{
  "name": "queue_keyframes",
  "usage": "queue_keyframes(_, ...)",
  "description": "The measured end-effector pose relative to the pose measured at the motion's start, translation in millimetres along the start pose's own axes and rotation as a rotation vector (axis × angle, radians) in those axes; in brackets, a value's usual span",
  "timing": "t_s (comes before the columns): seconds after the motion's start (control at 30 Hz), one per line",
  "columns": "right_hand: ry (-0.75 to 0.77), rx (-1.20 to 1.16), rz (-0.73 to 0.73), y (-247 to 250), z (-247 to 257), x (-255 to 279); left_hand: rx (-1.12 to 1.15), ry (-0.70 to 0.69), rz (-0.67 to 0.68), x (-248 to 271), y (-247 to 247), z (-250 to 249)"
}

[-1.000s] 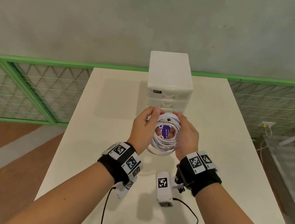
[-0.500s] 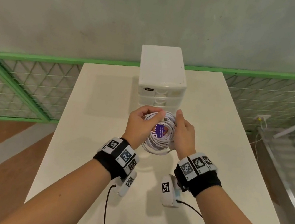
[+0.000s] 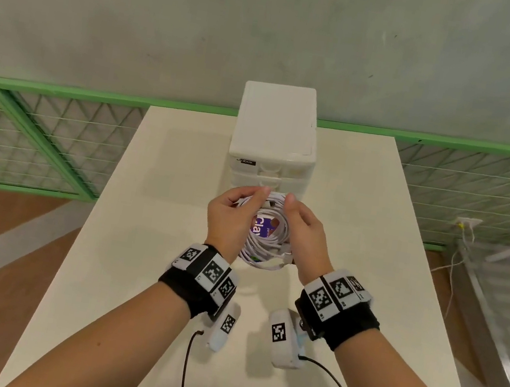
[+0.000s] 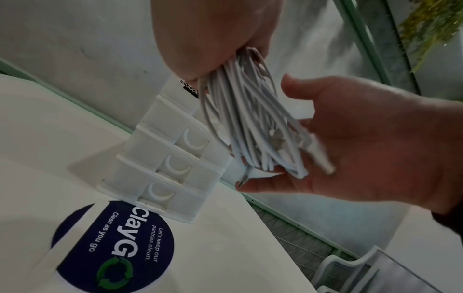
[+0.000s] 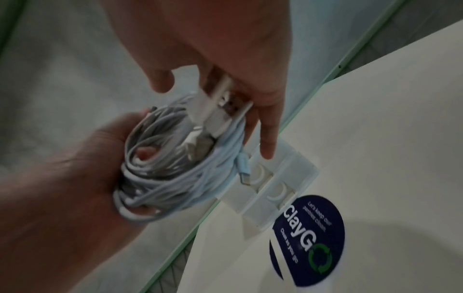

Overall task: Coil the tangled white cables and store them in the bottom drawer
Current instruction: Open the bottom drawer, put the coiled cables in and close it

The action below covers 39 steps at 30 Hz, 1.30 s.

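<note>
**Item: coil of white cables, held above the desk**

Location: The coil of white cables [image 3: 268,234] was carried in the air between both hands, just in front of the drawer unit [image 3: 274,142] and above a round dark sticker [image 4: 112,245] on the desk [image 3: 356,244]. All drawers seen were closed; the bottom drawer [image 4: 160,195] was untouched.

Grip, left: The left hand [image 3: 230,219] was curled round one side of the coil, fingers passed through its centre.

Grip, right: The right hand [image 3: 306,232] was laid against the opposite side, with a metal-tipped plug [image 5: 225,105] pinched under the thumb and one finger left straight.

Handling, judged: The bundle was taken to be light, limp and springy; loops would likely splay or unwind once pressure was eased. A loose connector [image 5: 244,172] dangled below the right grip and could snag on a drawer edge.

Hold, advised: The coil would best be clasped across all strands by one hand, with plug ends trapped inside that grip, so the other hand is freed for the drawer pull.
</note>
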State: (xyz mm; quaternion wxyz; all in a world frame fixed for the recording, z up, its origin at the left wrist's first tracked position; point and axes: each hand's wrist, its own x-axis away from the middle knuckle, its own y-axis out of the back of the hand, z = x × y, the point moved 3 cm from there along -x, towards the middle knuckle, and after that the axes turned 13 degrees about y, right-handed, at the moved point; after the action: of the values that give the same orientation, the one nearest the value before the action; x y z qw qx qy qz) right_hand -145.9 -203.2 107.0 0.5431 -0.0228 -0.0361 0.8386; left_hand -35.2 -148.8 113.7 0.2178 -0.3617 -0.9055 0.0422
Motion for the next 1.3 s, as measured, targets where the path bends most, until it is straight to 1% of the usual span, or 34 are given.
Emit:
queue_keyframes(0.07, -0.025, -0.017, 0.064, 2, 3, -2, -0.009, -0.009, -0.020, -3, 2, 1)
queue_keyframes(0.1, -0.057, -0.044, 0.093, 10, 5, -8, -0.034, -0.015, -0.032, -3, -6, 0)
queue_keyframes(0.13, -0.134, -0.082, 0.168, 43, -1, -36, -0.043, -0.013, -0.126, -11, -41, 13)
queue_keyframes(0.17, -0.140, -0.104, 0.170, 45, -1, -36, -0.033, -0.003, -0.144, -8, -43, 11)
queue_keyframes(0.2, -0.141, -0.114, 0.115, 44, -1, -36, -0.025, -0.002, -0.134, -7, -45, 9)
queue_keyframes(0.23, -0.105, -0.105, 0.045, 44, -1, -36, -0.011, 0.000, -0.121, -8, -45, 11)
queue_keyframes(0.3, 0.018, -0.048, -0.101, 41, 5, -35, 0.005, -0.001, -0.092, -9, -50, 13)
queue_keyframes(0.33, 0.063, -0.020, -0.150, 40, 6, -36, 0.006, -0.001, -0.086, -6, -54, 12)
queue_keyframes(0.4, 0.095, 0.026, -0.212, 42, 8, -40, 0.032, -0.003, -0.068, -6, -58, 14)
queue_keyframes(0.47, 0.090, 0.050, -0.228, 44, 7, -45, 0.047, -0.008, -0.056, -6, -59, 16)
queue_keyframes(0.53, 0.108, 0.095, -0.212, 48, 6, -52, 0.040, -0.029, -0.022, -7, -61, 18)
queue_keyframes(0.6, 0.128, 0.147, -0.170, 53, 5, -62, 0.006, -0.056, 0.023, -7, -65, 17)
queue_keyframes(0.67, 0.151, 0.237, -0.109, 58, 5, -74, -0.016, -0.044, 0.080, -10, -67, 16)
queue_keyframes(0.73, 0.192, 0.346, -0.039, 64, 13, -89, 0.006, 0.019, 0.130, -19, -64, 17)
queue_keyframes(0.77, 0.223, 0.403, -0.001, 67, 19, -98, 0.006, 0.055, 0.131, -25, -61, 18)
queue_keyframes(0.8, 0.262, 0.461, 0.036, 69, 26, -107, -0.003, 0.095, 0.102, -32, -55, 19)
queue_keyframes(0.87, 0.346, 0.606, 0.112, 73, 38, -126, -0.009, 0.195, -0.007, -48, -40, 23)
queue_keyframes(0.93, 0.402, 0.790, 0.233, 70, 47, -140, -0.013, 0.337, -0.090, -63, -28, 34)
queue_keyframes(1.0, 0.417, 0.984, 0.364, 62, 51, -148, -0.021, 0.481, -0.114, -76, -23, 50)
queue_keyframes(1.07, 0.422, 1.105, 0.447, 58, 49, -152, -0.025, 0.568, -0.124, -88, -24, 65)
queue_keyframes(1.13, 0.423, 1.139, 0.471, 59, 46, -154, -0.013, 0.614, -0.132, -98, -29, 77)
queue_keyframes(1.3, 0.419, 1.149, 0.440, 60, 42, -156, -0.006, 0.688, -0.183, -118, -40, 93)
